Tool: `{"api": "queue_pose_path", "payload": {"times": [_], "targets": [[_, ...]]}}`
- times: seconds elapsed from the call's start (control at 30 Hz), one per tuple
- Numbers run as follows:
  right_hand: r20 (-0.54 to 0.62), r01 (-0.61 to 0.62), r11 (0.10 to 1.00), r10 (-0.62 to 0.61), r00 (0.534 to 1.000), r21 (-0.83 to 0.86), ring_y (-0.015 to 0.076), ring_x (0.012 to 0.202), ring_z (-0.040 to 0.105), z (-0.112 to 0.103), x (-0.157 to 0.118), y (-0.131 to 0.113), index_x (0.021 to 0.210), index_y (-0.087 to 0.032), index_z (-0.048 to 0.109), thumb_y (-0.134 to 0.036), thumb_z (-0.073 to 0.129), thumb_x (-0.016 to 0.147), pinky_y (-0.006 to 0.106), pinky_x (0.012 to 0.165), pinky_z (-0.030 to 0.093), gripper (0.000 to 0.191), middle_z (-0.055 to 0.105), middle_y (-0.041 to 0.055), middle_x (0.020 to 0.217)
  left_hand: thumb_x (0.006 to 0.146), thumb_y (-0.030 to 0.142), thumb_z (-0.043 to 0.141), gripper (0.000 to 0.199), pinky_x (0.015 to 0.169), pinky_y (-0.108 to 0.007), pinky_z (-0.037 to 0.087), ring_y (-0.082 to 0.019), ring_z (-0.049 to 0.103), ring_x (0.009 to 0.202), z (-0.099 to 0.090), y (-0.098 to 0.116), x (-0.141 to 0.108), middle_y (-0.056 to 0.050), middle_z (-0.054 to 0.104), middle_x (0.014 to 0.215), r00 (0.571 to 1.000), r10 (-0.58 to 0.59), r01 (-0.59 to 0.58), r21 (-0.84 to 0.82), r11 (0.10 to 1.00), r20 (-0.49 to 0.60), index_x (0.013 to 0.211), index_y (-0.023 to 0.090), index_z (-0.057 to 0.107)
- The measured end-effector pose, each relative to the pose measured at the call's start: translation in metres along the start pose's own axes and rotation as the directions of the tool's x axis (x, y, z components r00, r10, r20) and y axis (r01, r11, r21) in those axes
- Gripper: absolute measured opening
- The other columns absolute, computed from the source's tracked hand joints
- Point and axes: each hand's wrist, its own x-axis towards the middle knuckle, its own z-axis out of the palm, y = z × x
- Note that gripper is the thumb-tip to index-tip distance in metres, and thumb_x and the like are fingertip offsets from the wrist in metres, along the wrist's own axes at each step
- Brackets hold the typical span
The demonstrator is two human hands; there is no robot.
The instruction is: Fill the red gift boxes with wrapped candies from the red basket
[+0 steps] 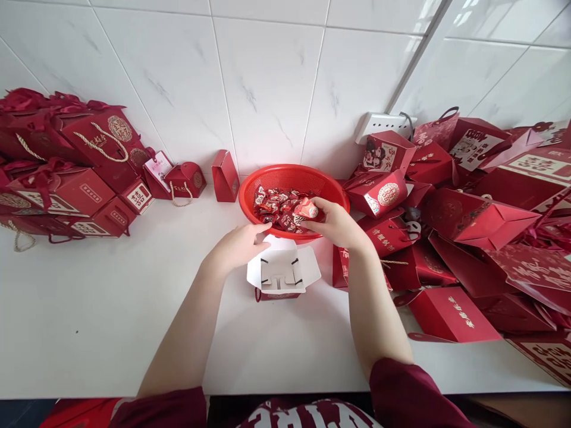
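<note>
A red plastic basket [248,209] stands against the wall with several wrapped candies [283,211] in it. My right hand [335,224] reaches over its right side, with thumb and fingers closed on a wrapped candy [307,208] in orange-red and white. In front of the basket sits a small gift box [279,276], red outside and white inside, its flaps spread and no candy visible in it. My left hand [238,246] is at the basket's front rim beside the box's left flap. Its thumb and fingers are apart, and nothing shows between them.
Finished-looking red gift boxes [66,190] with ribbons and cord handles are stacked on the left. A narrow red box [225,176] stands by the wall. A large heap of red boxes [468,220] fills the right side, below a white power strip [384,126]. The white table [134,303] lies beneath.
</note>
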Motion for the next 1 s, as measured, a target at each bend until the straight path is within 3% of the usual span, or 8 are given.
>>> {"api": "queue_pose_path", "payload": {"times": [0.07, 0.2, 0.43, 0.6, 0.83, 1.0], "targets": [[0.027, 0.024, 0.999, -0.025, 0.999, 0.03, 0.0208, 0.099, 0.064, -0.001, -0.009, -0.01, 0.113, -0.022, 0.063, -0.027, 0.066, 0.085, 0.032, 0.087, 0.048, 0.029, 0.07, 0.002, 0.109, 0.084, 0.034, 0.058, 0.061, 0.056, -0.025, 0.036, -0.019, 0.059, 0.067, -0.001, 0.001, -0.001, 0.0, 0.066, 0.076, 1.0, 0.011, -0.012, 0.03, 0.999, 0.025, 0.144, 0.028, 0.05], [0.238, 0.045, 0.998, -0.053, 0.97, 0.039, 0.0197, 0.09, 0.065, 0.004, -0.025, -0.027, 0.111, -0.021, 0.065, -0.025, 0.062, 0.088, 0.029, 0.08, 0.049, 0.024, 0.071, 0.0016, 0.101, 0.077, 0.022, 0.058, 0.068, 0.052, -0.026, 0.03, -0.017, 0.054, 0.06, -0.001, 0.001, 0.001, 0.002, 0.061, 0.067, 0.997, 0.041, -0.047, 0.1, 0.994, 0.062, 0.144, 0.027, 0.05], [0.349, 0.013, 0.999, 0.004, 0.937, -0.046, 0.0166, 0.079, 0.064, 0.01, -0.032, -0.044, 0.125, -0.023, 0.061, -0.019, 0.057, 0.09, 0.026, 0.072, 0.046, 0.036, 0.071, 0.0007, 0.095, 0.079, 0.022, 0.055, 0.069, 0.061, -0.026, 0.038, -0.019, 0.061, 0.069, 0.004, -0.005, 0.007, 0.001, 0.067, 0.073, 0.999, 0.022, -0.025, 0.116, 0.993, 0.033, 0.147, 0.028, 0.046], [0.464, 0.056, 0.998, -0.064, 0.883, 0.031, 0.0156, 0.08, 0.063, 0.009, -0.031, -0.042, 0.124, -0.021, 0.061, -0.02, 0.06, 0.089, 0.025, 0.073, 0.047, 0.035, 0.07, 0.001, 0.097, 0.083, 0.026, 0.058, 0.064, 0.064, -0.027, 0.04, -0.02, 0.063, 0.072, 0.006, -0.006, 0.007, -0.001, 0.07, 0.079, 0.998, 0.055, -0.057, 0.109, 0.992, 0.024, 0.146, 0.026, 0.048], [0.49, 0.064, 0.992, -0.001, 0.872, -0.113, 0.0155, 0.079, 0.061, 0.017, -0.031, -0.042, 0.098, -0.02, 0.06, -0.019, 0.052, 0.093, 0.025, 0.07, 0.043, 0.01, 0.068, 0.0009, 0.091, 0.084, 0.024, 0.058, 0.065, 0.068, -0.027, 0.041, -0.02, 0.063, 0.076, 0.004, -0.002, 0.006, -0.002, 0.07, 0.082, 0.999, 0.012, -0.016, 0.124, 0.992, 0.032, 0.148, 0.026, 0.045], [0.376, 0.0, 0.977, 0.083, 0.923, -0.215, 0.017, 0.074, 0.059, 0.013, -0.031, -0.04, 0.099, -0.021, 0.053, -0.027, 0.045, 0.099, 0.027, 0.065, 0.04, 0.009, 0.067, 0.0033, 0.092, 0.085, 0.026, 0.057, 0.062, 0.063, -0.027, 0.038, -0.02, 0.061, 0.071, 0.003, -0.001, 0.007, 0.001, 0.063, 0.068, 0.999, 0.004, -0.008, 0.103, 0.995, 0.041, 0.146, 0.028, 0.048]]}}
